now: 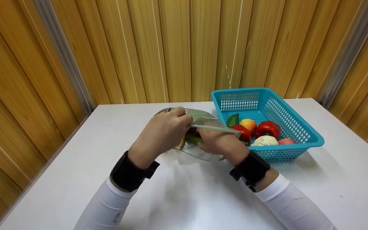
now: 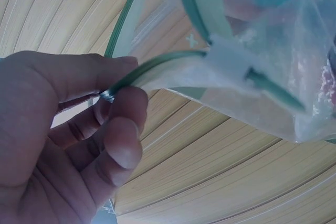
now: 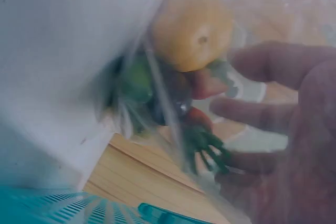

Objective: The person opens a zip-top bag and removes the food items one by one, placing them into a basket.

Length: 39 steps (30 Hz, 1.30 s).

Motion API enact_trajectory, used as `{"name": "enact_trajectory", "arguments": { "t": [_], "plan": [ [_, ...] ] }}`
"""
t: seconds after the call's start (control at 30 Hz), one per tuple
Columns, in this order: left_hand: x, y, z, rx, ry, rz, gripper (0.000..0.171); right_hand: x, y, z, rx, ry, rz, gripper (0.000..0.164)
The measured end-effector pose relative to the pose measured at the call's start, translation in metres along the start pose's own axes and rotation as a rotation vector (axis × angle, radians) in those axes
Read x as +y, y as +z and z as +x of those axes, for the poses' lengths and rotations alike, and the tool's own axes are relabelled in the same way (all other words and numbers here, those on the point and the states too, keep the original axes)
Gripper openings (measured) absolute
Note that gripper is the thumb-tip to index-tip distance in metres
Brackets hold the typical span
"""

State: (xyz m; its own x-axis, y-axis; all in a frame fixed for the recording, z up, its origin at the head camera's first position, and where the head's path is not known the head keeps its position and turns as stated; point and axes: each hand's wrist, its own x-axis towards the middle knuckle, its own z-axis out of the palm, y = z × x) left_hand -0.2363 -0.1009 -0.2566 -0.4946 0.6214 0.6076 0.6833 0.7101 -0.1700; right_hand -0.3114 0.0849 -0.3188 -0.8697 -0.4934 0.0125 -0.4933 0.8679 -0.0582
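My left hand (image 1: 168,127) pinches the green-edged mouth of a clear zip bag (image 2: 210,87) between thumb and fingers. A whitish slider (image 2: 228,61) sits on its green strip. My right hand (image 1: 217,140) reaches into the bag, the strip lying across its wrist. Seen through hazy plastic in the right wrist view, its fingers (image 3: 262,114) are spread and fairly straight. They point at a round yellow-orange fruit (image 3: 191,30), a green piece (image 3: 137,80), a dark purple piece (image 3: 170,95) and a green stalky piece (image 3: 205,148). Contact with these is unclear.
A blue plastic basket (image 1: 299,124) stands at the back right of the white table (image 1: 190,198). It holds red peppers (image 1: 268,128), a green pepper (image 1: 233,120), a yellow-red fruit (image 1: 248,125), a whitish cauliflower-like piece (image 1: 264,141) and a pinkish fruit (image 1: 287,141). Wood-patterned panels (image 1: 177,48) stand behind.
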Motion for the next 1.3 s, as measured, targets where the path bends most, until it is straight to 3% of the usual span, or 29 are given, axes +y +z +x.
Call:
{"name": "enact_trajectory", "arguments": {
  "t": [0.1,0.17,0.57,0.8,0.93,1.0,1.13,1.23,1.27,1.3],
  "plan": [
    [0.0,0.0,0.0,0.006,0.004,-0.009,0.01,0.001,0.003,0.003,0.019,0.028,0.0,0.074],
    [0.0,0.0,-0.001,0.012,0.007,-0.012,0.01,0.001,0.003,0.004,0.012,0.038,0.003,0.071],
    [-0.002,0.0,0.0,0.049,0.028,-0.007,0.012,0.003,0.004,0.006,-0.064,-0.047,-0.021,0.018],
    [-0.002,-0.001,-0.001,0.035,0.013,-0.036,0.016,0.003,0.005,0.006,-0.091,-0.064,0.075,0.016],
    [-0.001,0.0,-0.001,0.029,0.014,-0.027,0.015,0.002,0.004,0.005,-0.082,-0.039,0.088,0.004],
    [-0.002,0.0,-0.001,0.033,0.018,-0.017,0.015,0.001,0.003,0.003,-0.079,-0.004,0.09,0.01],
    [-0.002,0.0,0.0,0.041,0.026,-0.003,0.014,-0.005,-0.005,-0.001,-0.05,0.082,0.101,0.041],
    [-0.002,0.0,0.0,0.039,0.026,0.007,0.013,-0.012,-0.014,-0.004,-0.046,0.136,0.081,0.051],
    [-0.002,0.0,0.0,0.038,0.026,0.01,0.013,-0.014,-0.018,-0.006,-0.092,0.12,-0.048,0.047],
    [-0.002,0.0,0.0,0.037,0.025,0.011,0.013,-0.016,-0.021,-0.008,-0.102,0.113,-0.092,0.047]
  ]
}}
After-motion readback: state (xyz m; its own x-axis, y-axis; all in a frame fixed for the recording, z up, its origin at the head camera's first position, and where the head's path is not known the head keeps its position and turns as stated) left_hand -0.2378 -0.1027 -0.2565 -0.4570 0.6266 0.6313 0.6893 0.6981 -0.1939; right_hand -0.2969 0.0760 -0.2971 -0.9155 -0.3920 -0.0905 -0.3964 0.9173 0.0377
